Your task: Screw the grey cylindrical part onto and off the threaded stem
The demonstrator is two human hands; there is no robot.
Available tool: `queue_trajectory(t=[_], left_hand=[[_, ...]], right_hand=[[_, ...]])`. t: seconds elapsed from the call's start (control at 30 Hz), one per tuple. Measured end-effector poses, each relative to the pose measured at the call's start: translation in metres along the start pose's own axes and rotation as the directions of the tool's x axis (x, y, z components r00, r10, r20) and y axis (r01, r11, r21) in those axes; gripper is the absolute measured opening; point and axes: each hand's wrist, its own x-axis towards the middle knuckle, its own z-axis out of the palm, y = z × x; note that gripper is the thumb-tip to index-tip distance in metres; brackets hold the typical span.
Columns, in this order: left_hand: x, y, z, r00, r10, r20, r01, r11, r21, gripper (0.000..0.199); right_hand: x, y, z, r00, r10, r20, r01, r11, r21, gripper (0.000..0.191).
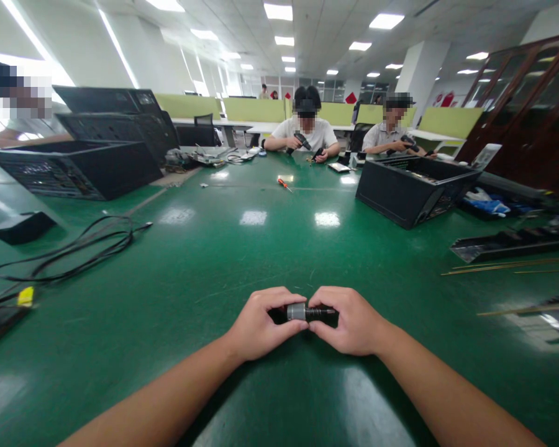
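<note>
Low in the middle of the head view, both hands close on one short cylindrical part. It has a smooth grey sleeve (296, 311) at its left end and a dark, ribbed or spring-like section (317, 312) at its right. My left hand (262, 324) pinches the grey sleeve between thumb and fingers. The thumb and fingers of my right hand (354, 323) wrap round the dark section. The fingertips of the two hands nearly meet over the part, which lies level just above the green table (242, 254). Its outer ends are partly hidden in the palms.
Black computer cases (130, 164) stand at the left, and another case (391, 192) at the right. A coiled black cable (88, 245) lies left. An orange-handled screwdriver (284, 183) lies farther off. Thin rods (503, 267) are at the right. Co-workers (323, 133) sit across the table.
</note>
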Motion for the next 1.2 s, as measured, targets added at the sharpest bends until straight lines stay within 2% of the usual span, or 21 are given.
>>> queue_trajectory(t=[1.2], left_hand=[[-0.0026,-0.0026,0.0018,0.999,0.035,-0.002,-0.035,0.999,0.021,0.027]], right_hand=[[-0.0011,0.0014,-0.0052,0.998,0.019,0.053,-0.017,0.999,-0.051,0.007]])
